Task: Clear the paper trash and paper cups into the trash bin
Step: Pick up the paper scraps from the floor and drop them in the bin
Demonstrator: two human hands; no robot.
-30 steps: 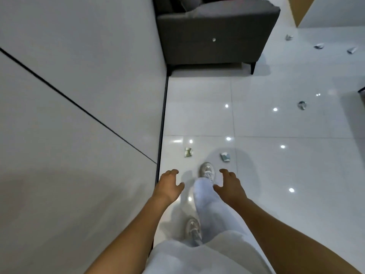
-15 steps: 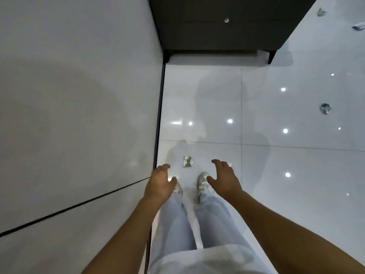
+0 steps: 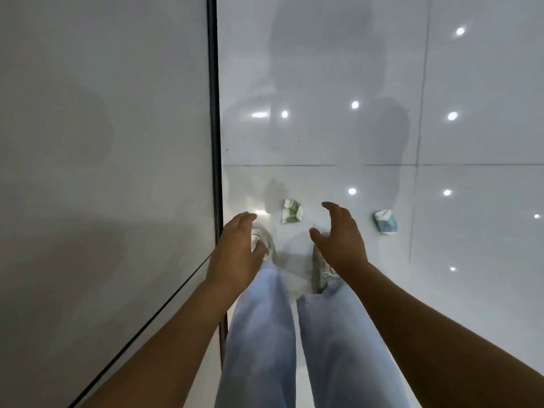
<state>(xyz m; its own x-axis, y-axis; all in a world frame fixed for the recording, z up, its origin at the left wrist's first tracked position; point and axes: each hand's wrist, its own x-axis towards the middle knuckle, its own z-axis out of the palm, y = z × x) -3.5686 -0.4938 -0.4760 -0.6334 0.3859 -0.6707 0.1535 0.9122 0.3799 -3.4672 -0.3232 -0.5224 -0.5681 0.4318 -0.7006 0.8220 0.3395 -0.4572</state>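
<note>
- Legs in pale blue jeans nearest, standing right beside the grey wall panel, light grey sneakers planted on the glossy white tile floor.
- Left hand low over the left shoe, grip released, fingers loosely spread, holding nothing.
- Right hand a little further forward, grip likewise released, fingers arched as if ready to pinch, nothing in it.
- Crumpled green-and-white paper scrap on the floor just ahead of the toes, between the two hands and nearer the right.
- Crumpled pale blue paper wad on the floor off to the right, apart from the green scrap.
- No trash bin in view.
- Probable step: bending down for the green scrap. Best done by lowering straight over it, pinching the raised folds rather than scraping the slick tile, then taking the blue wad with the free hand before rising.
- Against half a second ago: view tipped further down, dark sofa base gone from the top edge, blue wad no longer hidden behind the right hand, both hands about as open as before.
</note>
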